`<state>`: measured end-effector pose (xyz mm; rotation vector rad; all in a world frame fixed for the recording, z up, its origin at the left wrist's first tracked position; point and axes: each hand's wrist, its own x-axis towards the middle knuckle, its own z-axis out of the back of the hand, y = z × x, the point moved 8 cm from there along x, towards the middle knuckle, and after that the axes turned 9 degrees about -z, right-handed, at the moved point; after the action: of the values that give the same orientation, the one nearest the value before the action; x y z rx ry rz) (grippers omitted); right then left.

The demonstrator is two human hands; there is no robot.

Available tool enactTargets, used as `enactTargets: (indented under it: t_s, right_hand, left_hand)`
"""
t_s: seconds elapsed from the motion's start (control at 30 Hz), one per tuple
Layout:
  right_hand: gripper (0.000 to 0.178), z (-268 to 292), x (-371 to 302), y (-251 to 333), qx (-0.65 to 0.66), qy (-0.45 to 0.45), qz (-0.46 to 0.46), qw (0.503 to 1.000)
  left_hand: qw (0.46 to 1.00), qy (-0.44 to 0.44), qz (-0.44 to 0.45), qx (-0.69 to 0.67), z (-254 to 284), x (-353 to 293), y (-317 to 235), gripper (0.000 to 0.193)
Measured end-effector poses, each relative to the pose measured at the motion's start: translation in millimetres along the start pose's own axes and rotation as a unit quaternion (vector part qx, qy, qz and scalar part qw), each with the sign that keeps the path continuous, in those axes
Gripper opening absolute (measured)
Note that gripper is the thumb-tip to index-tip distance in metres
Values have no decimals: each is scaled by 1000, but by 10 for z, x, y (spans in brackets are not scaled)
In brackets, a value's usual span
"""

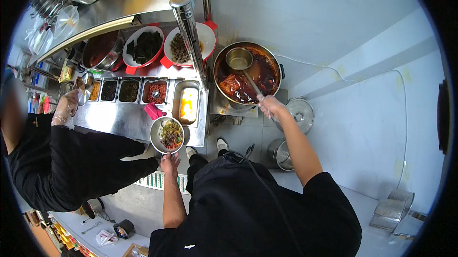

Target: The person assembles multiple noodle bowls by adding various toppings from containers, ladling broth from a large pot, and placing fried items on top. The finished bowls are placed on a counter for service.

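Note:
My left hand (169, 162) is closed on the near rim of a metal bowl (153, 133). In it lie chopped toppings (172, 134), red, green and brown, beside something pale. My right hand (271, 107), in a thin clear glove, grips the long handle of a metal ladle (238, 58). The ladle's cup rests at the far side of a large pot (282, 71) of dark red, oily broth. Reddish chunks show at the broth's left. The bowl hangs off the counter's front edge, apart from the pot.
A steel counter (107, 116) at left carries a row of topping trays (187, 105). Two red-and-white pots (205, 33) stand behind them, beside a shelf post (187, 28). A co-worker (71, 161) stands close at left. A lid (301, 114) lies right of the pot.

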<state>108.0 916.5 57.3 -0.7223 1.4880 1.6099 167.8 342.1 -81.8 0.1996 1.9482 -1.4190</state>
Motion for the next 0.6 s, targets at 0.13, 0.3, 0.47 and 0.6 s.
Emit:
enactTargets:
  t_s: [0.13,0.3,0.47,0.6]
  right_hand:
    - [47,341,-35,73,9,-22,-9,1000]
    - [48,658,-406,-274,-77,-8,-62,995]
    - [51,396,-589,-653,-48,38,-151,987]
    - [49,-6,-413,-468,-62,52,-84,993]
  left_hand:
    - [1000,-18,0,5,-22,-19,4,18]
    - [1000,-10,-3,-18,10,1,88,20]
    - [1000,-11,-1,-10,-9,-50,57,22]
    - [1000,-1,-3,1,-18,-56,-4,21]
